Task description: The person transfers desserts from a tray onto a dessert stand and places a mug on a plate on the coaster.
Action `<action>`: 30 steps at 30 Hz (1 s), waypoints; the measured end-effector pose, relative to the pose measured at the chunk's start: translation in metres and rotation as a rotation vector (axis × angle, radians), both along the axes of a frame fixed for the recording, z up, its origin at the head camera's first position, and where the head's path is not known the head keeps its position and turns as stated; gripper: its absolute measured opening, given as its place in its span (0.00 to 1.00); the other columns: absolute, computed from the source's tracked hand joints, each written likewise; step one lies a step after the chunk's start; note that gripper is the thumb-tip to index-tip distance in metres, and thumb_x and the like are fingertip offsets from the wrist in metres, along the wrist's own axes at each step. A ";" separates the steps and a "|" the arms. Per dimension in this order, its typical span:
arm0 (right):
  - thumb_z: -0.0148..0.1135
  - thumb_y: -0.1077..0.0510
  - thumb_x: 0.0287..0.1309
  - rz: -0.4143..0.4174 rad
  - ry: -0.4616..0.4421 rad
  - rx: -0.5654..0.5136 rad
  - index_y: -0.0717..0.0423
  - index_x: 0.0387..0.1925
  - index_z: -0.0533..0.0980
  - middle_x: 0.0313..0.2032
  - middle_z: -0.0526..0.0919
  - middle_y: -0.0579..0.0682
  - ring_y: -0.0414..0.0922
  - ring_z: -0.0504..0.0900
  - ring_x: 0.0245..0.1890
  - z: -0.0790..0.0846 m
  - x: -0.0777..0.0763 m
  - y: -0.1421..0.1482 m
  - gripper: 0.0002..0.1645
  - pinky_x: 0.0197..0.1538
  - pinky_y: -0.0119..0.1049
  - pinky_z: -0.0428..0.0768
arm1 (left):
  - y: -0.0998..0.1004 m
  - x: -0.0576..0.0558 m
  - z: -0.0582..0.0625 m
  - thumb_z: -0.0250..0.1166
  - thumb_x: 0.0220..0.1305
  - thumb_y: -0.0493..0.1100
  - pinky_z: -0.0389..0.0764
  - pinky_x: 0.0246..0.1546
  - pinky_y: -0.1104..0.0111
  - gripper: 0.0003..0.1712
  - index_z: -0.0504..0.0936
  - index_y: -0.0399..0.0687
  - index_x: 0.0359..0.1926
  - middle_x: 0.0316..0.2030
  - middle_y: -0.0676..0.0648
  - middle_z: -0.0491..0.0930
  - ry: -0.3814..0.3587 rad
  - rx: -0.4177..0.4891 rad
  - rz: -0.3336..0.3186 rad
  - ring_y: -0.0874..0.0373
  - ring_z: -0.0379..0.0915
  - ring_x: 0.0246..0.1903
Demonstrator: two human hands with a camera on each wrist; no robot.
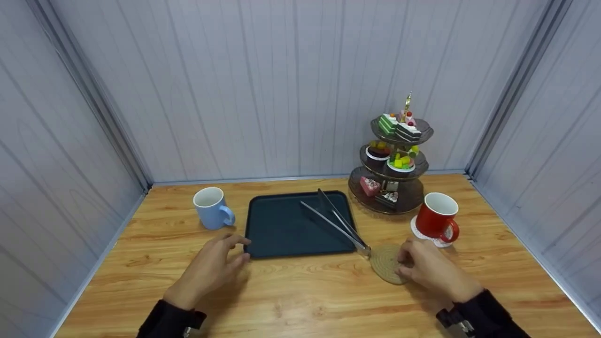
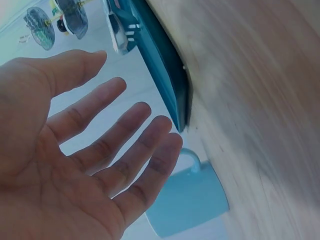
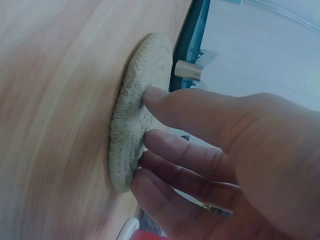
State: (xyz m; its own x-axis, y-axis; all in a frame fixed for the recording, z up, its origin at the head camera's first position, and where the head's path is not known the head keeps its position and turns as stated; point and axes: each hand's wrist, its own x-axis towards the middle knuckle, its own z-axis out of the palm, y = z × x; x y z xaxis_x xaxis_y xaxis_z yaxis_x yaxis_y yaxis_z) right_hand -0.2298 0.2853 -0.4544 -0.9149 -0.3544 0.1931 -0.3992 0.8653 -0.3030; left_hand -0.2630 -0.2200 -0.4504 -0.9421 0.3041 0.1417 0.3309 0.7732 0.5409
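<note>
My left hand [image 1: 211, 265] is held by the near left corner of a dark rectangular tray [image 1: 281, 230]. Its fingers are spread and loosely bent around nothing in the left wrist view. Beyond that hand stands a light blue mug [image 1: 210, 215], its handle towards the tray. My right hand [image 1: 429, 267] is over the right side of a round woven coaster [image 1: 382, 264], which lies flat on the table. In the right wrist view, thumb and fingertips are at the coaster's [image 3: 132, 120] upper face, slightly bent and apart; whether they press on it I cannot tell.
Metal tongs [image 1: 365, 251] lie spread across the tray's right side, hinge end beside the woven coaster. A three-tier stand [image 1: 408, 202] with several small cakes is at the back right. A red mug [image 1: 428, 220] sits on a white coaster [image 1: 415, 228]. Pale panels wall the table.
</note>
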 end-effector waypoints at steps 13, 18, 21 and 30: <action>0.81 0.60 0.53 -0.107 -0.042 -0.022 0.53 0.31 0.85 0.32 0.82 0.45 0.39 0.78 0.34 -0.003 -0.017 0.001 0.08 0.40 0.37 0.81 | -0.023 -0.010 -0.002 0.70 0.72 0.44 0.83 0.59 0.46 0.20 0.85 0.53 0.63 0.63 0.43 0.81 -0.001 -0.002 0.059 0.42 0.81 0.60; 0.81 0.59 0.54 -0.132 -0.021 -0.023 0.54 0.31 0.85 0.32 0.83 0.46 0.40 0.79 0.34 -0.005 -0.022 0.000 0.08 0.40 0.38 0.82 | -0.031 -0.012 -0.002 0.70 0.72 0.43 0.82 0.59 0.45 0.21 0.84 0.54 0.64 0.63 0.43 0.82 0.000 0.003 0.087 0.41 0.81 0.60; 0.80 0.59 0.55 -0.145 -0.016 -0.021 0.55 0.31 0.86 0.31 0.83 0.46 0.40 0.79 0.33 -0.006 -0.026 -0.001 0.08 0.39 0.39 0.82 | -0.035 -0.013 -0.002 0.69 0.73 0.44 0.82 0.58 0.45 0.21 0.84 0.56 0.65 0.63 0.43 0.81 -0.010 0.009 0.096 0.42 0.80 0.61; 0.77 0.62 0.54 -0.153 0.012 -0.009 0.54 0.28 0.86 0.28 0.83 0.46 0.40 0.78 0.31 -0.003 -0.032 -0.002 0.04 0.36 0.38 0.80 | -0.045 -0.016 0.001 0.66 0.76 0.45 0.79 0.61 0.43 0.19 0.84 0.53 0.64 0.66 0.43 0.79 -0.041 0.030 0.137 0.41 0.78 0.64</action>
